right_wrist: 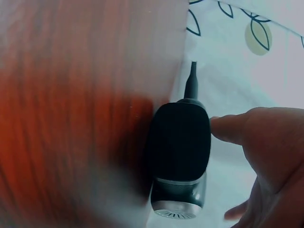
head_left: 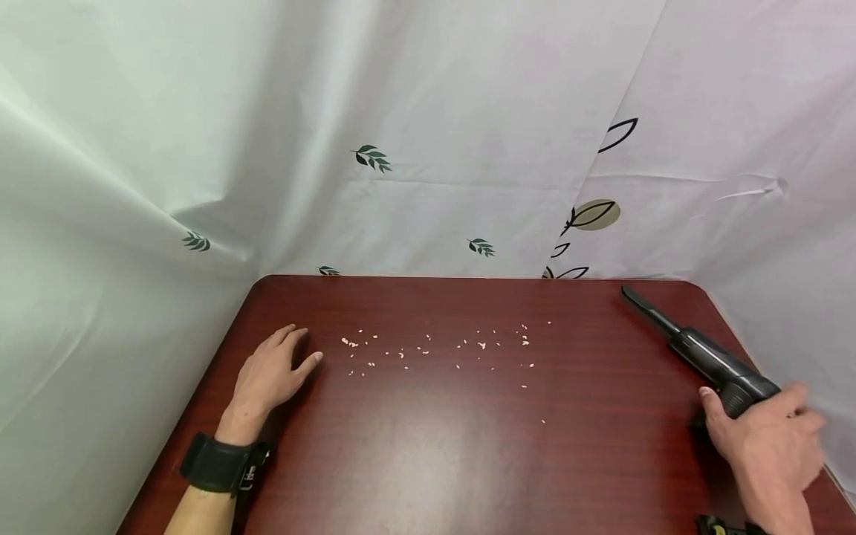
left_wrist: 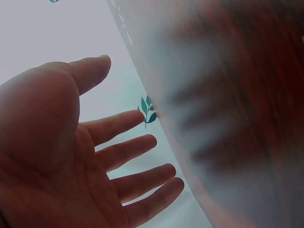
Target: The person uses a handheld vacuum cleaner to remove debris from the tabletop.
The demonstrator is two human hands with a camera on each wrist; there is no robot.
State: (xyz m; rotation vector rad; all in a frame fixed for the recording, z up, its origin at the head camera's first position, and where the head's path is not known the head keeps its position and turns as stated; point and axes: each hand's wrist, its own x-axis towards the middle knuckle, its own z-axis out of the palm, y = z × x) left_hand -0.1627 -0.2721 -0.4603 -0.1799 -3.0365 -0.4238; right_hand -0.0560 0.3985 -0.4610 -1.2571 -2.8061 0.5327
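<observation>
The handheld vacuum (head_left: 709, 357) lies at the right edge of the frame on the red-brown table (head_left: 435, 446), nozzle pointing to the upper left. The right hand (head_left: 769, 438) meets its rear end, thumb against the body; the right wrist view shows no full grip, the fingers only loosely bent. The left hand (head_left: 270, 375) rests flat and spread at centre left, well apart from the vacuum. Pale crumbs (head_left: 435, 345) lie scattered between both hands. Risk: a loose hold may let the vacuum slip, and a sweeping palm may scatter the crumbs.
</observation>
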